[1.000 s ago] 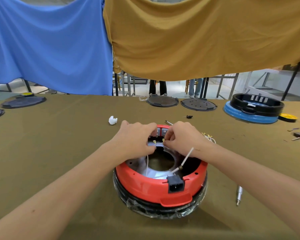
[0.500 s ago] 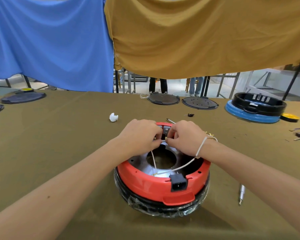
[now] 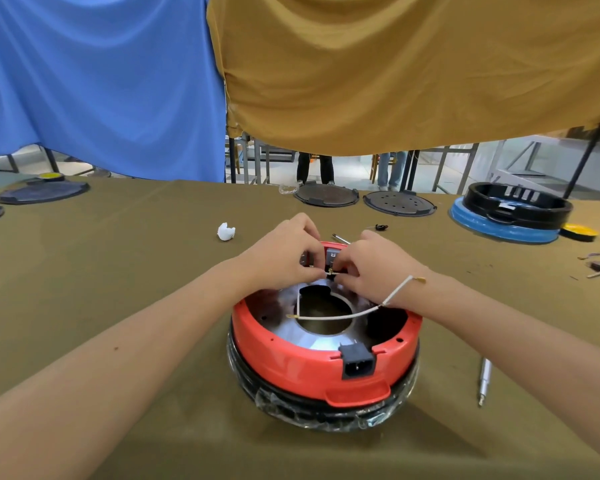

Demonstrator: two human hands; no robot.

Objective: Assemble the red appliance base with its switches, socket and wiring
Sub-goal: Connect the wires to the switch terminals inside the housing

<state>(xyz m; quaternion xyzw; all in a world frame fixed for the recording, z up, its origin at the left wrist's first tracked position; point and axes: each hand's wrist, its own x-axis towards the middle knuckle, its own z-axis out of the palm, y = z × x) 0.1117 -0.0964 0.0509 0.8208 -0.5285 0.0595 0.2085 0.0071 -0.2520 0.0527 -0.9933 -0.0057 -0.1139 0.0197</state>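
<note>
Both hands pinched one white wire's brass terminal: left hand, right hand. Just beyond their fingertips sat the switches, the right hand nearer.

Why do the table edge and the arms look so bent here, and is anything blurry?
Head view: wide-angle lens bows the table and stretches the forearms; hands and red base are fairly sharp; soft even light, a faint shadow beneath the base.
</note>
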